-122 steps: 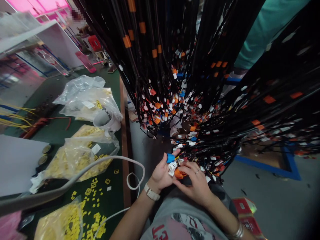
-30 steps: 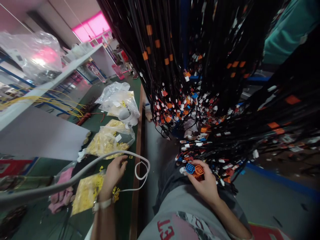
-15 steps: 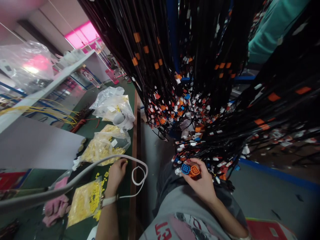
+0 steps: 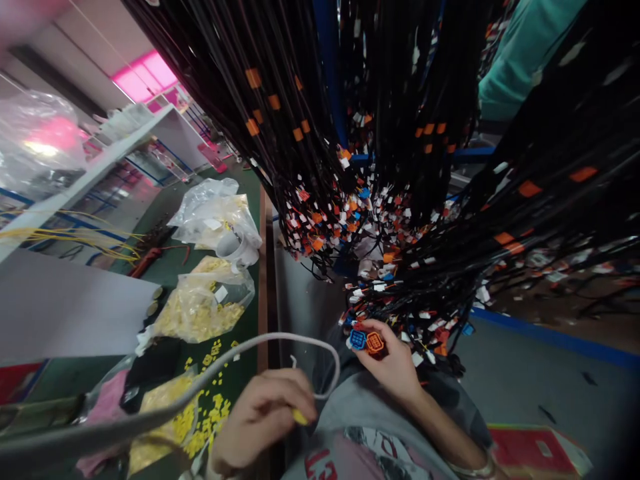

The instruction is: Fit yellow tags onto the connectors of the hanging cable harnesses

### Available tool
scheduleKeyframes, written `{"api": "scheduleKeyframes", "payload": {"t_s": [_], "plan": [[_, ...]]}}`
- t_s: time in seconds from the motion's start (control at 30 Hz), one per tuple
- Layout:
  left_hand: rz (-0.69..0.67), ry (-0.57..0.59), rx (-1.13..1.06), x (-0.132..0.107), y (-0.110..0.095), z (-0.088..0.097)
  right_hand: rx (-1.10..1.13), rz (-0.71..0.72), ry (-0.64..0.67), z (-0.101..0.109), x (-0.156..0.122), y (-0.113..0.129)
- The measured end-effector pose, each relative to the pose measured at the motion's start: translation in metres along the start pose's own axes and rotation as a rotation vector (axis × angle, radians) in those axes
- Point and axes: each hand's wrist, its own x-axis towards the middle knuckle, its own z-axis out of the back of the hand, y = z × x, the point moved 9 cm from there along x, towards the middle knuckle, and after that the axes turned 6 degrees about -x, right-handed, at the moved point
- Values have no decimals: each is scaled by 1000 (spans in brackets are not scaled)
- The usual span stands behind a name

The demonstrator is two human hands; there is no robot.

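My right hand (image 4: 395, 363) is closed round a blue connector (image 4: 357, 339) and an orange connector (image 4: 375, 343), side by side at the ends of black wire harnesses (image 4: 400, 167) that hang in front of me. My left hand (image 4: 263, 417) is low over my lap, fingers pinched on a small yellow piece (image 4: 300, 417). A white cable (image 4: 280, 340) loops just above it.
A green workbench (image 4: 247, 200) at left carries clear bags of yellow pieces (image 4: 200, 310), loose yellow pieces (image 4: 213, 407), a white cup (image 4: 235, 243) and yellow wires (image 4: 65, 237). A person in teal (image 4: 520, 60) stands behind the harnesses. A red box (image 4: 535, 450) lies on the floor.
My left hand has come off the bench, where it reached among the yellow pieces, and moved toward my lap with a yellow piece pinched. My right hand keeps the two connectors.
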Motion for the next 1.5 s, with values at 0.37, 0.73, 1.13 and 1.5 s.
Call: {"api": "scheduleKeyframes", "payload": {"t_s": [0.37,0.73,1.13,1.5], "plan": [[-179,192,657,34,-1,-54,-135,144,23,0,-3,11],[-133,112,649,78,57,-55,-186,167,88,-5,-5,9],[-87,158,638,83,60,-51,-245,143,129,-10,-2,9],[-76,134,673,78,62,-53,-230,118,138,-13,-2,8]]}}
